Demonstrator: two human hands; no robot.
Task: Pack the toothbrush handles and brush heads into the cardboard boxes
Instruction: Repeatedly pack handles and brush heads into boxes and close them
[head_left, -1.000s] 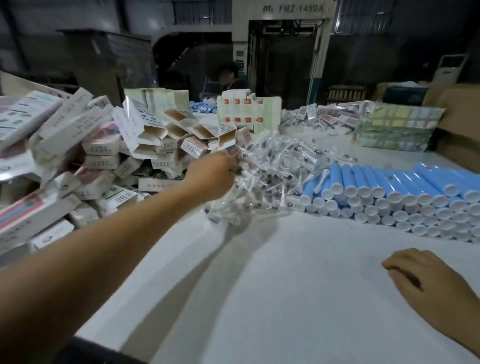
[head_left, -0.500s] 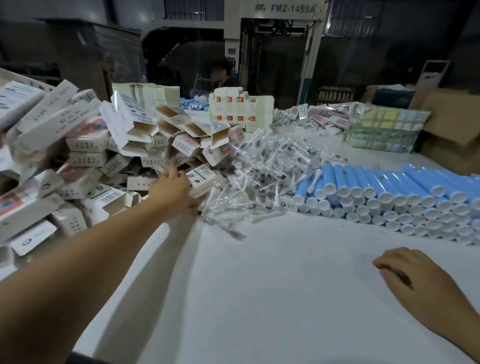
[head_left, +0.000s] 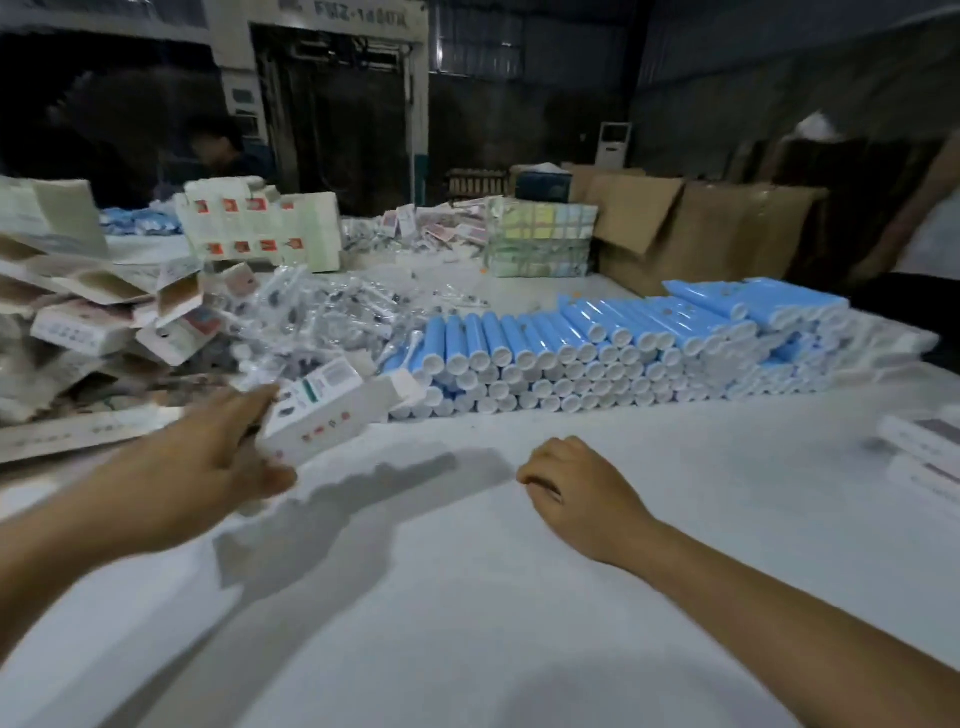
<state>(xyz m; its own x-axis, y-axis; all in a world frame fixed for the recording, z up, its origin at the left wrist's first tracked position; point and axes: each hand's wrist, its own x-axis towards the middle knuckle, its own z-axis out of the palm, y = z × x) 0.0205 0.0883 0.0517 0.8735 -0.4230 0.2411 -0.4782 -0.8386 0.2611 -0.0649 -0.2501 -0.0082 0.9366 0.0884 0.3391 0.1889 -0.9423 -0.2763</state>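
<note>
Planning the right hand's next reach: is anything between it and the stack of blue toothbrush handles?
Nothing visible. Only bare white table lies between the right hand, resting curled, and the blue toothbrush handles. The left hand holds a box off to the side.

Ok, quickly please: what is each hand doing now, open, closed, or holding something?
Left hand: closed on a white box, lifted off the table.
Right hand: loosely curled, resting on the table, holding nothing visible.

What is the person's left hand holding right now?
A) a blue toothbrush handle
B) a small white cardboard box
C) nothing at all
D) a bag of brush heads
B: the left hand grips a small white cardboard box lifted above the table, while the blue handles lie stacked behind it, untouched.
</note>
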